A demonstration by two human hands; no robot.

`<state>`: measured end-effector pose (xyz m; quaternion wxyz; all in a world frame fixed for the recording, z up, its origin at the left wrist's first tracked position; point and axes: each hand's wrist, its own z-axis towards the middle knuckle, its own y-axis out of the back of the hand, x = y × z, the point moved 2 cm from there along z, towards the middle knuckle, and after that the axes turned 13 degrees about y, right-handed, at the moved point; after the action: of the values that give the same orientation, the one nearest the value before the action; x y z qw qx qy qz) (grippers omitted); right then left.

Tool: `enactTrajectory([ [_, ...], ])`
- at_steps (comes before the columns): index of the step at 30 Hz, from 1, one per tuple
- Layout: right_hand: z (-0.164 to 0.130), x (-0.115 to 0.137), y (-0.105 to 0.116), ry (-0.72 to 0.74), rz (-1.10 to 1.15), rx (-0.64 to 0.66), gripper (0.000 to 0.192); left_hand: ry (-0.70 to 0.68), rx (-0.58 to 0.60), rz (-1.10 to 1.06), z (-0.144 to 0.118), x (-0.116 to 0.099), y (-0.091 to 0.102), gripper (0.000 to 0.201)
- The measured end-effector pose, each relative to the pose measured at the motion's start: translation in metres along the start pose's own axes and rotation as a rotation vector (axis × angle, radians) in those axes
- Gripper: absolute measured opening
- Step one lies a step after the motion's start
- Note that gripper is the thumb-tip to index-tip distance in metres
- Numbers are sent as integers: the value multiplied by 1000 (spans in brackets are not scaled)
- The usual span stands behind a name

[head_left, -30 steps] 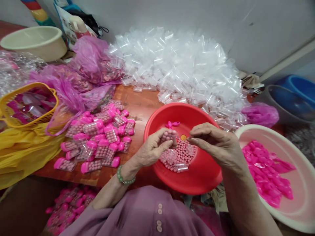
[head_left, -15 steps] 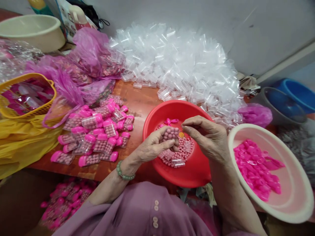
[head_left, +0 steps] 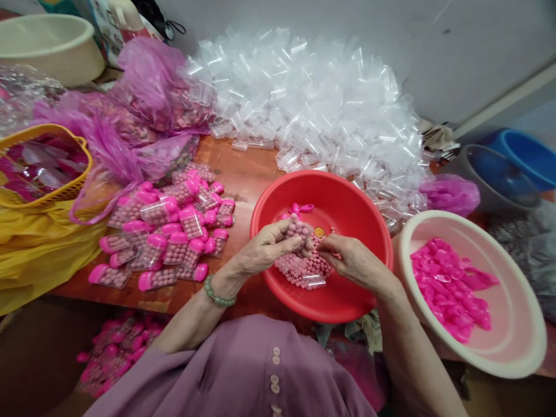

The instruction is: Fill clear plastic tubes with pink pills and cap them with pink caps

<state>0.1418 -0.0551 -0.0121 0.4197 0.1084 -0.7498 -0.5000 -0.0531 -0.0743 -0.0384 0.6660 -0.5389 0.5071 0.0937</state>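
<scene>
Left hand (head_left: 266, 250) grips clear plastic container (head_left: 300, 230) of round pink beads over round red plastic basin (head_left: 354, 217); right hand (head_left: 358, 260) bent just right, can't tell if pinching; keep container steady

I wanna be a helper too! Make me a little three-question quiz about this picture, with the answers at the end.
1. True or false: the green bracelet is on the left wrist.
2. The left hand and right hand reach over which basin? A) blue B) red C) white
3. Fill in: the pink-capped bottles on the table hold pink ____.

Key: 1. True. 2. B, the red basin. 3. balls.
</scene>
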Motion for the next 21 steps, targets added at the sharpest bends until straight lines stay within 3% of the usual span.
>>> enactTrajectory([
  [3, -1, 0, -4, 6, 32, 76, 17, 9, 2, 36, -1, -4, 0, 20],
  [9, 4, 18, 31, 158, 177, -358, 15, 58, 73, 32, 2, 2, 1, 21],
  [11, 12, 27, 42, 258, 214, -409, 14, 70, 113, 8, 4, 6, 1, 23],
  [15, 28, 36, 53, 375, 261, -328, 12, 132, 157, -48, 6, 13, 3, 26],
  [21, 38, 33, 59, 412, 235, -94, 15, 182, 173, 11, 5, 12, 8, 27],
])
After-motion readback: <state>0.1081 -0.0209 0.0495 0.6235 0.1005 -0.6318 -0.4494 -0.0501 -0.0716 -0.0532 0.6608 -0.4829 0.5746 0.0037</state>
